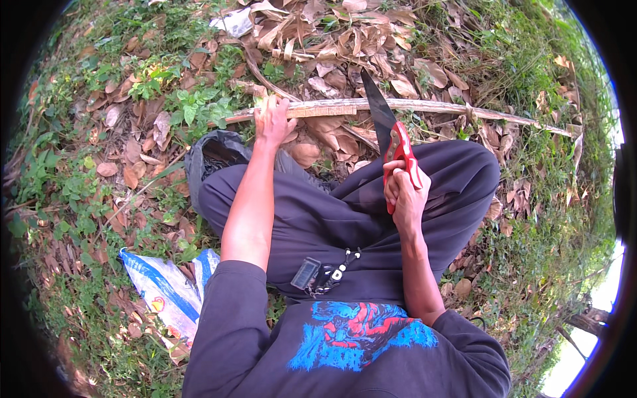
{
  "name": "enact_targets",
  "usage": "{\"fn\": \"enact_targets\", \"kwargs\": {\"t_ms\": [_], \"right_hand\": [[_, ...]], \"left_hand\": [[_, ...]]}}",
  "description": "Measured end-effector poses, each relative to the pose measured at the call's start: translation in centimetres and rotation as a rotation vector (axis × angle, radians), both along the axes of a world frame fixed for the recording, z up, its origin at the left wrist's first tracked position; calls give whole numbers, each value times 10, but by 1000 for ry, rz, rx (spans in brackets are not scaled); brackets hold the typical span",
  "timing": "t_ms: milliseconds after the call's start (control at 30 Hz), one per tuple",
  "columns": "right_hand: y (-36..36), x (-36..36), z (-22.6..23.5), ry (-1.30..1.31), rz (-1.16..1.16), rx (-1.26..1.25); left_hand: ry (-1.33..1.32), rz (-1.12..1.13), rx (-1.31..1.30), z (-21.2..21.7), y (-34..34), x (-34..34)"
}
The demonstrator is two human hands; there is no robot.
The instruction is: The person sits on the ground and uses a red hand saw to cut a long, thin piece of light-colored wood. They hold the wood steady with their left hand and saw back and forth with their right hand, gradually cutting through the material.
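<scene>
A long pale wooden stick [424,106] lies across the leaf litter ahead of my knees. My left hand [272,123] grips its left part, fingers wrapped over it. My right hand [403,192] is closed around the red handle of a knife [391,132]; its dark blade points up and away, with the tip near the stick just right of a pale shaved patch. I sit with legs folded in dark trousers [318,212].
Dry brown leaves [332,46] and green weeds [192,106] cover the ground. A white and blue woven sack [166,288] lies by my left hip. A dark bag [212,152] sits behind my left knee. A small black device [306,273] hangs at my waist.
</scene>
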State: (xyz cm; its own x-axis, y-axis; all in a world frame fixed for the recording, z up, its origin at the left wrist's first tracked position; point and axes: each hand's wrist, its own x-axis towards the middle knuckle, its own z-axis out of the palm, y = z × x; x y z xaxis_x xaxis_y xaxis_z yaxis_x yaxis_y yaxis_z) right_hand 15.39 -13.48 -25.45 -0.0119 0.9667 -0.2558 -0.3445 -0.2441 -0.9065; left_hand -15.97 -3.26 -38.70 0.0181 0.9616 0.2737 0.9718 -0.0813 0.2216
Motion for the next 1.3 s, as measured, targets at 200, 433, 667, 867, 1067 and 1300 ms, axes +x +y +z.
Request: {"fn": "enact_targets", "kwargs": {"t_ms": [200, 433, 667, 867, 1067, 1300], "right_hand": [[-1, -1, 0, 6, 0, -19], [-7, -6, 6, -45, 6, -26], [-12, -12, 0, -62, 53, -87], [-13, -21, -16, -241, 84, -32], [-16, -23, -25, -412, 90, 48], [-18, -30, -26, -545, 87, 59]], "left_hand": [[-93, 37, -196, -13, 24, -20], [-57, 71, -170, -50, 33, -20], [-130, 4, -27, -60, 43, -16], [-3, -253, 288, -100, 63, -45], [119, -279, 359, -103, 65, -45], [107, -219, 122, -91, 67, -50]]}}
